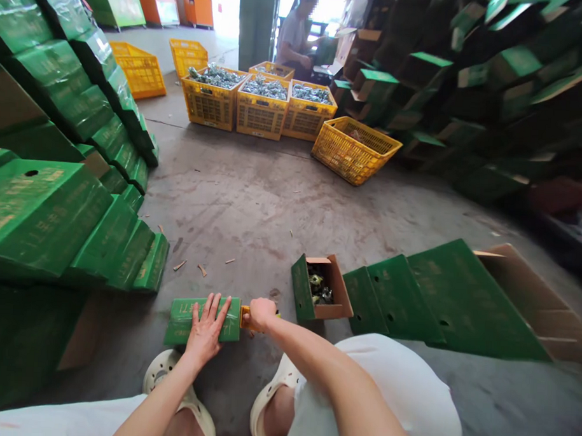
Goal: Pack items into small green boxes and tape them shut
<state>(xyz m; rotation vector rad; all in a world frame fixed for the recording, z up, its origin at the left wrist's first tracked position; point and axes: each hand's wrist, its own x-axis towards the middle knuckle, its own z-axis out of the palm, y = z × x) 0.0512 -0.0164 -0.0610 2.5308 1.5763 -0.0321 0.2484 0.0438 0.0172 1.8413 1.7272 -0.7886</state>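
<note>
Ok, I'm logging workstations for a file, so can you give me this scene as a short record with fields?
Left hand: spread on a green carton
Right hand: closed around an orange tool, mostly hidden, at that carton's right end
Right of hands: open-topped carton with dark and green contents
Picture's left: stacked green cartons
Background: yellow plastic crates, several filled; a person

The floor [253,197] looks like dull, rough concrete. Near its close edge, the small box [183,322] is smooth cardboard with a little shine, and the tool [244,316] looks like plastic. The open box [339,286] is dull cardboard inside. The stacked boxes [48,203] by the floor's left edge look glossy. The far baskets [259,118] are plastic. The shoes [164,364] look rubbery; the trousers [400,377] are dull cloth.
</note>
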